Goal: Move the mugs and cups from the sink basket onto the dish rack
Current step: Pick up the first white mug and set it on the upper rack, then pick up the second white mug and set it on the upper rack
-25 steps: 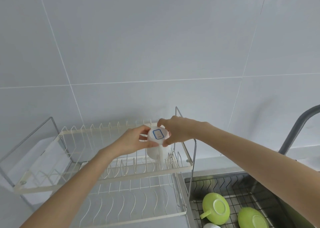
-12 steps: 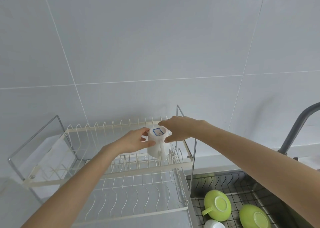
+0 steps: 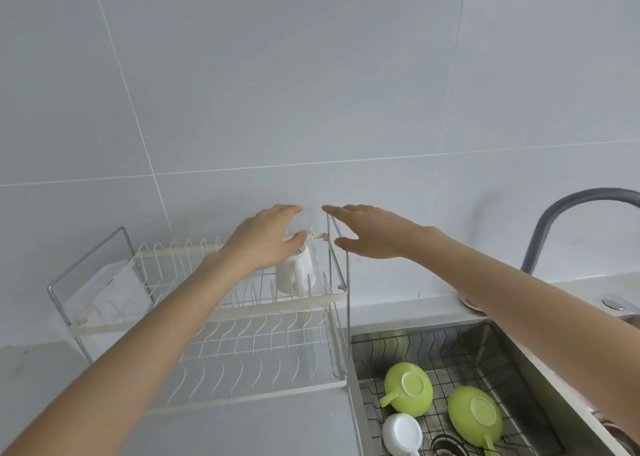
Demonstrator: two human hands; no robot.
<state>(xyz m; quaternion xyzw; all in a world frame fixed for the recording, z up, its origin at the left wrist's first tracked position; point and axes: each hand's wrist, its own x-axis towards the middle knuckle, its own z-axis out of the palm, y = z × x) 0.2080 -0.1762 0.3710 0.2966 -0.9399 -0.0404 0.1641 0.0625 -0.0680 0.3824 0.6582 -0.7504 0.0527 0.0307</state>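
A white mug [image 3: 294, 275] stands upside down on the upper tier of the cream two-tier dish rack [image 3: 214, 317], near its right end. My left hand [image 3: 265, 239] hovers just above the mug with fingers spread, holding nothing. My right hand [image 3: 367, 234] is open too, lifted to the right of the mug, over the rack's right frame. In the wire sink basket [image 3: 446, 351] lie two green cups, one [image 3: 408, 393] on the left and one [image 3: 474, 415] on the right, both upside down, plus a white cup [image 3: 401, 433] at the bottom.
A grey curved tap [image 3: 554, 220] rises at the right behind the sink. The tiled wall stands close behind the rack. The rack's lower tier [image 3: 256, 362] holds only wire prongs. A drain [image 3: 446, 447] shows under the basket.
Both hands have let go of the white mug and lifted off it with fingers spread. The mug now rests on the rack's upper tier. The view has tilted down toward the sink.
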